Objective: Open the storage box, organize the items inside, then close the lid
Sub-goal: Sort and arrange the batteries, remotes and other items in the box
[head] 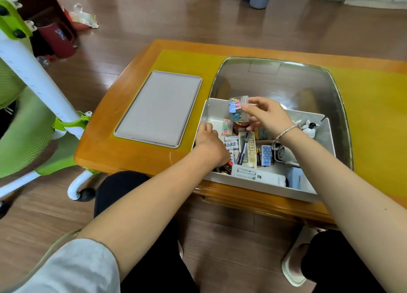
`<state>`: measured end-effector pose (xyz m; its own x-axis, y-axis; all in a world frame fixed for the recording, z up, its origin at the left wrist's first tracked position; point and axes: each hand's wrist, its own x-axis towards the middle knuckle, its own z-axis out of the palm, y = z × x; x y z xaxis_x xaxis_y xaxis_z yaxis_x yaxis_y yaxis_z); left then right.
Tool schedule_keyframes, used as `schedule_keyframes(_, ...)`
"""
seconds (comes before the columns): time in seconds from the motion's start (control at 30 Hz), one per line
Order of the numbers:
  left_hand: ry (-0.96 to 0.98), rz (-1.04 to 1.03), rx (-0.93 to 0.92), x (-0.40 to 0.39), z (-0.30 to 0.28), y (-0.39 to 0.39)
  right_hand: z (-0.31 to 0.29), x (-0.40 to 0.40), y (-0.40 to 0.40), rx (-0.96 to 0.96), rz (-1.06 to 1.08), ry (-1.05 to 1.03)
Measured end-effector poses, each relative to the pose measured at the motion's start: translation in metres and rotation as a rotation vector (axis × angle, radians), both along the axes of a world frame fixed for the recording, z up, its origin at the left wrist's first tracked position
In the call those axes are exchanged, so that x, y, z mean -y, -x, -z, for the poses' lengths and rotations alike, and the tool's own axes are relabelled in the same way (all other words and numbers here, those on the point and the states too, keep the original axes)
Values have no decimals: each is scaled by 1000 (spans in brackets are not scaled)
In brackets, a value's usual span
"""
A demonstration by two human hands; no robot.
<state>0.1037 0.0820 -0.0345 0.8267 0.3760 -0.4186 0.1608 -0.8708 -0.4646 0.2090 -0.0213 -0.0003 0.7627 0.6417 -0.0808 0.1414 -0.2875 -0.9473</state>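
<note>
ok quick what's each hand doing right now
Left hand: down inside the storage box, fingers hidden, cannot tell.
Right hand: fingers pinch a clear jar of binder clips above the box.

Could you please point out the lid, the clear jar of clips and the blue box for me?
lid [158, 107], head view, middle of its flat top
jar of clips [236, 110], head view, clear side
blue box [266, 155], head view, dotted face

Grey rolled sleeve [72, 268], silver bracelet [286, 131], black trousers [154, 259], pale slippers [293, 268]
</note>
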Motion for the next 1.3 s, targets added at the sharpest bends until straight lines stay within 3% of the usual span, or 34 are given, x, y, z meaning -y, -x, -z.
schedule_keyframes(0.13, -5, 32, -12, 1, 2, 6, -6, -11, 1, -166, 6, 22)
schedule_keyframes(0.27, -14, 64, 26, -2, 3, 9, -12, -20, -3, -214, -11, 99)
schedule_keyframes(0.5, -3, 82, 49, -7, 4, 5, -11, -33, -9, -118, -49, 185)
schedule_keyframes(0.67, 5, 70, 44, -5, 6, 4, -12, -41, -16, 399, -217, 385)
schedule_keyframes(0.83, -51, 84, -35, -1, 6, 8, -6, -50, -11, 677, -489, 518)
schedule_keyframes(1.0, 4, 77, 9, -2, 3, 14, 12, -60, -5, 855, -615, 623)
schedule_keyframes(1.17, 80, 138, 118, -10, -1, 22, 24, -62, -6, 1048, -548, 751)
schedule_keyframes(1.3, 224, 167, 399, -18, -4, 24, 22, -55, -7, 1083, -478, 668)
